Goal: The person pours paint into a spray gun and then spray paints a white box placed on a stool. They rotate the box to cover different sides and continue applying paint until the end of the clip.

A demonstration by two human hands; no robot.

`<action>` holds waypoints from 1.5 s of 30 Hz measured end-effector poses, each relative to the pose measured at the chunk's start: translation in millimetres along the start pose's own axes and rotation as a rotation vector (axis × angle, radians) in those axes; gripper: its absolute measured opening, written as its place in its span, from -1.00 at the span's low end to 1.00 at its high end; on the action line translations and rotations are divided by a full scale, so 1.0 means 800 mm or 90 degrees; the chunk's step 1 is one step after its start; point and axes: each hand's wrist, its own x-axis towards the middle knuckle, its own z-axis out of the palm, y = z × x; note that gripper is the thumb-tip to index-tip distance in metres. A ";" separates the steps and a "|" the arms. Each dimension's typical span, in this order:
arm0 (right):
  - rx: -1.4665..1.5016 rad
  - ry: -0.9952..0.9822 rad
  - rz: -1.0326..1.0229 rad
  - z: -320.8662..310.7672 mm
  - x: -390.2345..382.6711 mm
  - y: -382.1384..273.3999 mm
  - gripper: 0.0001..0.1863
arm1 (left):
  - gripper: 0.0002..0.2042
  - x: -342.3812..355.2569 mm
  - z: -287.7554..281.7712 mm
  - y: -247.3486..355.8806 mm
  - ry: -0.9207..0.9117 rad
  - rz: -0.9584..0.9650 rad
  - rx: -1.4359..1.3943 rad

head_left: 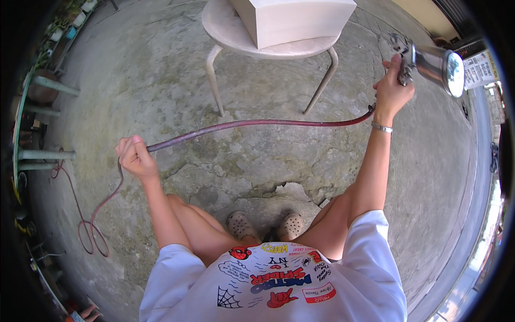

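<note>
My right hand grips a metal spray gun with a large silver cup, held up at the right, beside the stool. A reddish hose runs from below the gun's handle across to my left hand, which is closed around it at left. Beyond the hose, a pale round stool on bent legs bears a white block or box. The hose trails from my left hand into loose loops on the cracked concrete.
Along the left edge stand pale green legs or bars and potted plants. My feet in perforated clogs are below. A printed sign is at the right. What looks like someone's bare limb shows at the lower left rim.
</note>
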 end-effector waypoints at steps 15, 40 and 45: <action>0.168 -0.370 0.003 -0.010 -0.150 -0.088 -0.66 | -0.57 0.000 -0.013 -0.024 0.086 -0.078 -0.047; 0.046 -0.149 0.014 -0.006 -0.009 -0.031 -0.58 | -0.62 -0.004 -0.010 -0.013 0.040 -0.033 -0.014; -0.023 -0.018 -0.001 -0.009 0.032 -0.031 -0.53 | -0.64 -0.002 -0.006 -0.002 0.027 -0.025 -0.022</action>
